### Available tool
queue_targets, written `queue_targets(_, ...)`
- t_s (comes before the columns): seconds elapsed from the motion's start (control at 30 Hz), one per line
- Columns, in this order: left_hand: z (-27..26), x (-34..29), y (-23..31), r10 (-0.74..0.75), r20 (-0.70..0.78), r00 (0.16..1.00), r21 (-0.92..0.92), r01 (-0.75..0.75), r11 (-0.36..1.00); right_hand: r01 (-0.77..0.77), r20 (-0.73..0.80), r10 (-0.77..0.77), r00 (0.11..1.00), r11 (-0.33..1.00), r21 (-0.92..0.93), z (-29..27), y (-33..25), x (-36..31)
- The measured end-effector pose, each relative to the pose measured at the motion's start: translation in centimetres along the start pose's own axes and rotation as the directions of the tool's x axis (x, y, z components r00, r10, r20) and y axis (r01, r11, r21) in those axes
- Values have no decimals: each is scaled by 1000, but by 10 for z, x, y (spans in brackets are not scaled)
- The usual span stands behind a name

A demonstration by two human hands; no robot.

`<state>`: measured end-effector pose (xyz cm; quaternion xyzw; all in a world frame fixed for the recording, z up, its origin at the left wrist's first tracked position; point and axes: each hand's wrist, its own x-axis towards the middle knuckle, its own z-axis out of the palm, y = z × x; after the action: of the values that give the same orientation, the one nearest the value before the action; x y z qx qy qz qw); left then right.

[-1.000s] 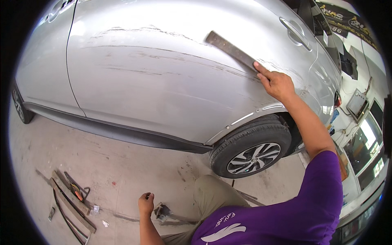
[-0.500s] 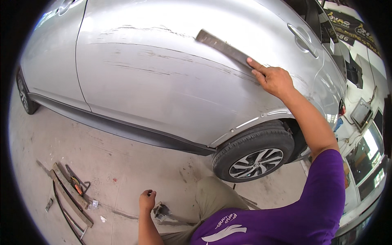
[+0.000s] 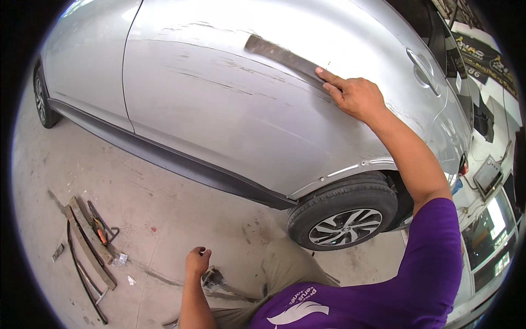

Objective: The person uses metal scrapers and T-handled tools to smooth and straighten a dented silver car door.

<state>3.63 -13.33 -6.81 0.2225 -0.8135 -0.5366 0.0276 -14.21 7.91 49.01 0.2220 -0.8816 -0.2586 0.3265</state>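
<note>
At scratched silver door (image 3: 224, 123) | right hand (image 3: 357, 98) pinching flat bar (image 3: 282, 56) | left hand (image 3: 197, 261): grip unclear

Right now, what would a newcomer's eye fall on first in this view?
Probably the large silver door filling the upper middle, with dark scratches running across its upper part. Next comes the right hand, right of centre, gripping one end of a flat brownish bar that slants up to the left over the door. Below that, the black-tyred wheel stands out.
</note>
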Motion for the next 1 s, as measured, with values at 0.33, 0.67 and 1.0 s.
queue_targets(0.33,-12,-9,7,-19,19,1000,10,19,1000,-11,-13,11,1000,998,64,-19,-23,9)
queue_targets(0.67,-7,-9,11,-16,24,1000,17,16,1000,-21,-29,22,999,1000,8,-19,-31,35)
queue_targets(1.0,-14,-8,12,11,14,1000,34,-12,999,38,17,-38,999,999,7,-35,-57,56)
